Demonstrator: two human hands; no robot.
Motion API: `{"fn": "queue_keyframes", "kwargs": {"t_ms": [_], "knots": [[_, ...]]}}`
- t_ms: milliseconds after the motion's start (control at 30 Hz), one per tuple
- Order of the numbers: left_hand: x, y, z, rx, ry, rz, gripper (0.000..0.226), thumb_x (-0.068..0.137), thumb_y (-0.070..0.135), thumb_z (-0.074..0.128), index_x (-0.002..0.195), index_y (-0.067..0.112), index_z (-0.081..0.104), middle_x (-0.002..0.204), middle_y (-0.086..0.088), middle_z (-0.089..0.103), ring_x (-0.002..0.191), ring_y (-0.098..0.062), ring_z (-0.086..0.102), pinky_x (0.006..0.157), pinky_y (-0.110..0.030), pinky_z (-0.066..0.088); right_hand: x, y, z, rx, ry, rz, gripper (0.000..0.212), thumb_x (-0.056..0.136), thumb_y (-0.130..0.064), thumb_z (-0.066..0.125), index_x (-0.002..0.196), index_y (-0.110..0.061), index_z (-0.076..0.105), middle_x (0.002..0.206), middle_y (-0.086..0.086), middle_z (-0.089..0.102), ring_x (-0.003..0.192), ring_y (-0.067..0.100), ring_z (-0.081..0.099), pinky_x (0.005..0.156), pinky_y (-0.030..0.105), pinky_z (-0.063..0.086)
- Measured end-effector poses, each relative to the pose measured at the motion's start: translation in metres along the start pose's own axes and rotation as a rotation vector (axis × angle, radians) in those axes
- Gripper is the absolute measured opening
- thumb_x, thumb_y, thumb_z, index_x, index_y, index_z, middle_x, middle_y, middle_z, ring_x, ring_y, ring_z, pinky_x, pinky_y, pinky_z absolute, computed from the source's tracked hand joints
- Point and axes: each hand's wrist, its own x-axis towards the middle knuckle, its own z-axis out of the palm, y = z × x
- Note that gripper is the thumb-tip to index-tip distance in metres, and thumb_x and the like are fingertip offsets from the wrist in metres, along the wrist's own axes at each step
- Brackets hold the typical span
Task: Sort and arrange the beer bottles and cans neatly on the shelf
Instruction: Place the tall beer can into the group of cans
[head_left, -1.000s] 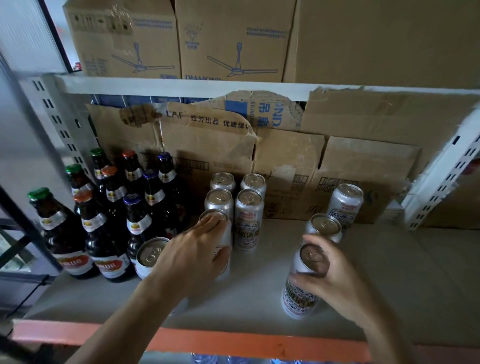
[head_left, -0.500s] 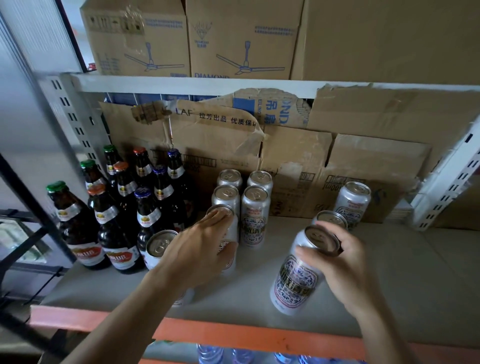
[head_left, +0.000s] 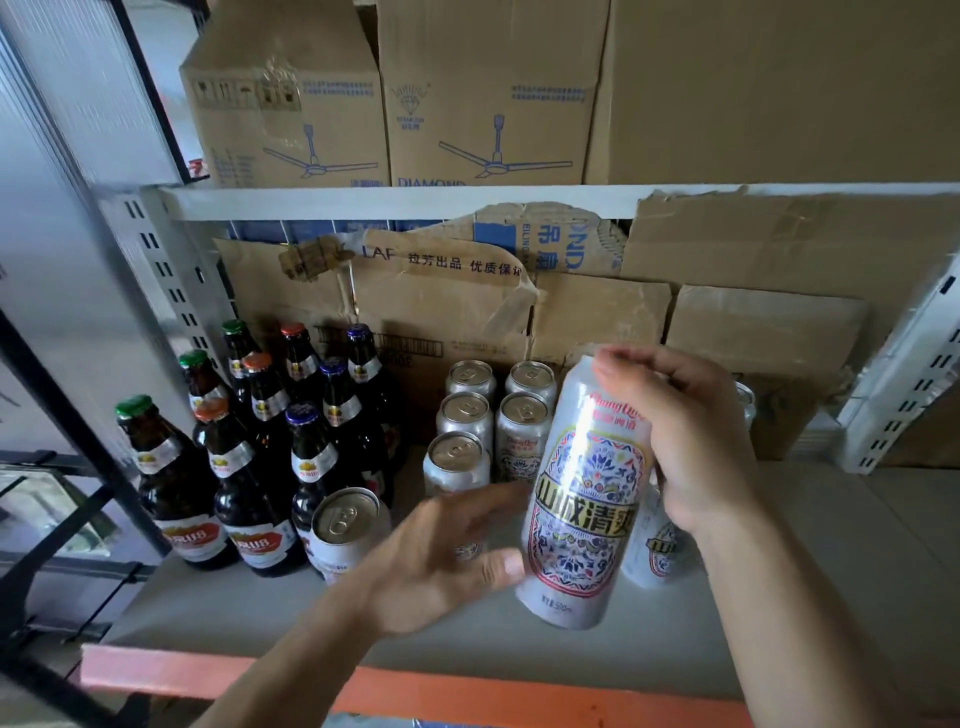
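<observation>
My right hand grips the top of a tall white beer can with a red and blue pattern, held up off the grey shelf. My left hand is blurred, fingers apart, just left of that can's lower part and holding nothing. Several silver cans stand in two rows behind it. One more can stands in front of the dark brown bottles with coloured caps at the left. Another can is partly hidden behind the held one.
Torn cardboard lines the back of the shelf. Fan boxes fill the shelf above. An orange front rail marks the shelf edge. A slotted upright stands at the right, with bare shelf surface before it.
My right hand has lifted its can higher and toward the left. My left hand has let go of the can it touched and has come back toward the lifted can.
</observation>
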Motion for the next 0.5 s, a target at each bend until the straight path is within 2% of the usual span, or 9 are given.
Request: {"fn": "queue_keyframes", "kwargs": {"t_ms": [33,100,133,200,300,367,400,467,500], "knots": [[0.001,0.001,0.003,-0.097,-0.059,0.001,0.077,0.081,0.058,0.066,0.139,0.011,0.048,0.134,-0.008,0.06,0.129,-0.022,0.053,0.106,-0.045,0.043,0.003,-0.005,0.004,0.017,-0.011,0.007,0.009,0.061,-0.025,0.076,0.065,-0.017,0.074,0.061,-0.005,0.07,0.059,0.007,0.065,0.057,0.02,0.052],[0.003,0.006,0.008,-0.202,-0.098,0.019,0.078,0.079,0.054,0.071,0.135,0.004,0.048,0.129,-0.016,0.06,0.122,-0.024,0.054,0.103,-0.048,0.044,0.009,-0.012,0.012,0.019,-0.06,0.028,0.012,0.061,-0.027,0.081,0.058,-0.018,0.074,0.06,-0.002,0.069,0.058,0.011,0.065,0.058,0.024,0.053],[0.004,0.01,0.01,-0.245,-0.09,0.024,0.076,0.077,0.051,0.074,0.133,0.005,0.051,0.125,-0.014,0.062,0.117,-0.021,0.055,0.099,-0.04,0.046,0.012,-0.016,0.016,0.015,-0.077,0.046,0.017,0.059,-0.03,0.085,0.056,-0.017,0.074,0.06,-0.001,0.068,0.057,0.013,0.065,0.059,0.026,0.053],[0.006,0.016,0.011,-0.312,-0.049,0.04,0.061,0.072,0.038,0.08,0.12,0.007,0.059,0.11,-0.005,0.064,0.103,-0.014,0.057,0.09,-0.024,0.045,0.015,-0.021,0.024,0.019,-0.078,0.09,0.03,0.056,-0.04,0.081,0.059,-0.011,0.071,0.063,0.005,0.069,0.058,0.018,0.066,0.062,0.03,0.054],[0.008,0.023,0.013,-0.344,-0.004,0.099,0.038,0.071,0.024,0.07,0.097,-0.002,0.058,0.089,-0.003,0.057,0.081,-0.011,0.051,0.076,-0.016,0.043,0.022,-0.02,0.029,0.023,-0.061,0.177,0.042,0.055,-0.05,0.077,0.066,-0.01,0.07,0.071,0.01,0.07,0.064,0.023,0.068,0.072,0.039,0.056],[0.007,0.027,0.014,-0.387,-0.012,0.121,0.037,0.072,0.023,0.067,0.095,-0.004,0.057,0.086,-0.004,0.055,0.078,-0.01,0.05,0.074,-0.014,0.043,0.025,-0.014,0.028,0.014,-0.089,0.24,0.048,0.056,-0.056,0.082,0.07,-0.011,0.075,0.08,0.014,0.074,0.074,0.029,0.072,0.084,0.047,0.055],[0.006,0.027,0.014,-0.41,-0.022,0.12,0.037,0.071,0.023,0.066,0.095,-0.003,0.058,0.086,-0.004,0.056,0.078,-0.01,0.051,0.074,-0.014,0.044,0.026,-0.011,0.028,0.014,-0.114,0.276,0.057,0.055,-0.061,0.083,0.079,-0.009,0.077,0.089,0.018,0.075,0.083,0.035,0.072,0.092,0.056,0.052],[0.005,0.026,0.013,-0.452,-0.033,0.108,0.034,0.07,0.025,0.066,0.097,0.005,0.06,0.085,0.002,0.059,0.078,-0.007,0.054,0.073,-0.014,0.045,0.024,-0.006,0.027,0.038,-0.163,0.331,0.081,0.043,-0.07,0.083,0.095,-0.009,0.076,0.105,0.026,0.071,0.101,0.045,0.068,0.096,0.069,0.044],[0.004,0.026,0.013,-0.457,-0.038,0.106,0.034,0.07,0.026,0.065,0.098,0.007,0.059,0.084,0.004,0.059,0.077,-0.006,0.054,0.072,-0.014,0.045,0.023,-0.004,0.028,0.066,-0.177,0.344,0.087,0.038,-0.072,0.084,0.098,-0.01,0.075,0.109,0.027,0.07,0.105,0.048,0.065,0.097,0.07,0.042]]}}
